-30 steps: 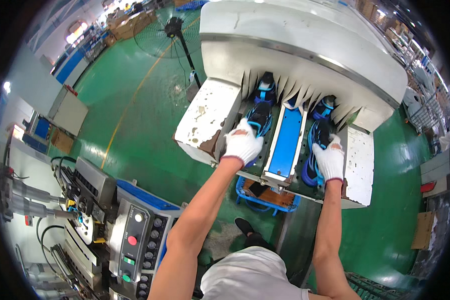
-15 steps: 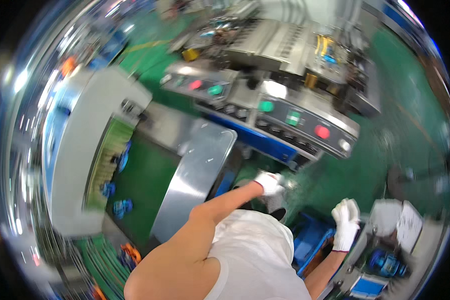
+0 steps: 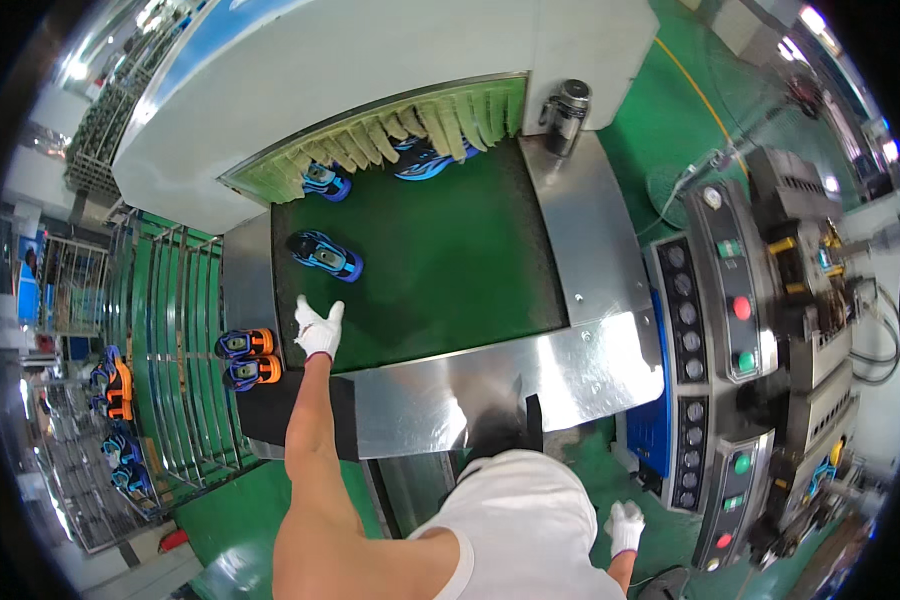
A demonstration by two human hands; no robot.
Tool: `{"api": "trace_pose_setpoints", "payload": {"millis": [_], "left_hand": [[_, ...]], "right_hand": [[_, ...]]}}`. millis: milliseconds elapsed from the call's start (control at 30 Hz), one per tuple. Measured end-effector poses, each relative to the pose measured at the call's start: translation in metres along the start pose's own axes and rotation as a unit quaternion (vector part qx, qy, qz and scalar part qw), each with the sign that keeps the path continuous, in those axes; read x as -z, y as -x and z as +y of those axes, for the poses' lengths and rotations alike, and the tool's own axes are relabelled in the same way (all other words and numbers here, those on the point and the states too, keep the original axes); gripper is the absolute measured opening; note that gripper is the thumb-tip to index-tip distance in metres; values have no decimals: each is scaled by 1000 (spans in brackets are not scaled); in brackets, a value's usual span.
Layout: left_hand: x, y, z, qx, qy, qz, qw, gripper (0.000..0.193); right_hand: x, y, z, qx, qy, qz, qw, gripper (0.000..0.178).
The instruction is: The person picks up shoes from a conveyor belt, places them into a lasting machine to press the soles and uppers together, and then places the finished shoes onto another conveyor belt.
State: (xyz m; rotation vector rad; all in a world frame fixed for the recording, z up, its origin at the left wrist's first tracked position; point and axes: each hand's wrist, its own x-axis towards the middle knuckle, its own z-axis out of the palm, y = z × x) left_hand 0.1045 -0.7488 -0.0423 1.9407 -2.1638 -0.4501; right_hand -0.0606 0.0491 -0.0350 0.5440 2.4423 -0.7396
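My left hand (image 3: 317, 327), in a white glove, stretches out over the green conveyor belt (image 3: 440, 270) with its fingers and thumb apart and nothing in it. Just beyond its fingertips lies a black and blue shoe (image 3: 326, 257), apart from the hand. Two more blue shoes show at the strip curtain: a small part of one shoe (image 3: 327, 182) at the left, and a shoe (image 3: 430, 160) farther right, partly hidden by the strips. Low at my right side hangs my right hand (image 3: 625, 527), also gloved, empty, its fingers loosely apart.
A pair of orange and blue shoes (image 3: 251, 372) rests left of the belt, by a metal rack (image 3: 175, 350). A steel ledge (image 3: 450, 395) runs along the belt's near side. A steel flask (image 3: 568, 118) stands far right of the curtain. A machine with button panels (image 3: 735, 290) flanks my right.
My view has swung left, from the button machine to the conveyor and curtain. My left hand has come out over the belt; my right hand has stayed low at my side.
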Motion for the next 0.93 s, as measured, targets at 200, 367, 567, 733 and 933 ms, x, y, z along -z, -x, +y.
{"api": "trace_pose_setpoints", "payload": {"millis": [200,367,567,733,933], "left_hand": [[-30,-125,15,-143,44,50,987,73],[-36,-163,28,-144,11,47,988,30],[0,-100,99,-72,168,-17,983,39],[22,22,216,-137,397,-220,880,47],[8,181,376,-340,408,-411,741,47]], "right_hand": [[29,14,-25,-67,171,-108,977,41],[37,3,-165,-32,163,-113,980,49],[-27,-8,-307,175,-21,-178,968,55],[-27,61,-406,252,-211,-269,905,60],[71,95,-400,364,-150,-134,909,69]]}}
